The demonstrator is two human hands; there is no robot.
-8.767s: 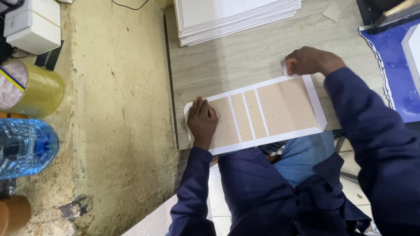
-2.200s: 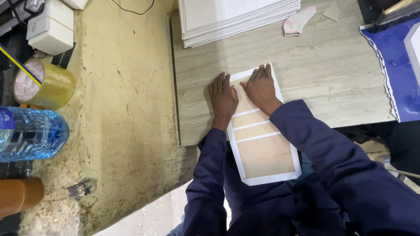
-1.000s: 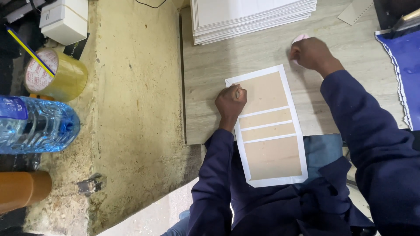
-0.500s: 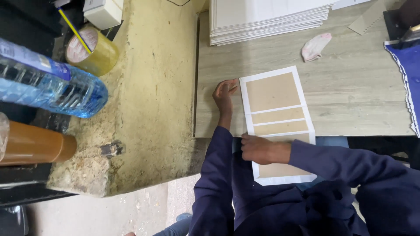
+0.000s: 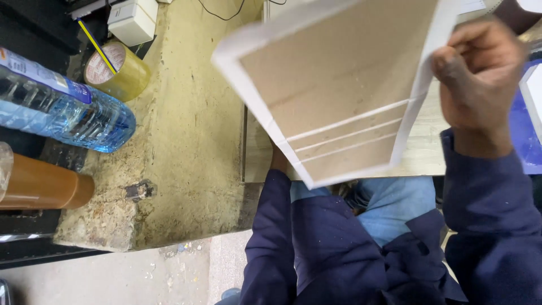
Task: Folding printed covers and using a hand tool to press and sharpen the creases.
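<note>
Your right hand (image 5: 480, 85) grips the white-bordered brown panel (image 5: 333, 85) raised toward you, hiding your left hand's fingers.

Even, fairly bright, diffuse light with soft shadows and no harsh glare. The lifted panel (image 5: 333, 90) and right hand (image 5: 480, 85), close to the lens, look blurred and oversized. The plastic bottle (image 5: 62, 107) and tape roll (image 5: 116, 70) appear sharper, with small highlights.
</note>
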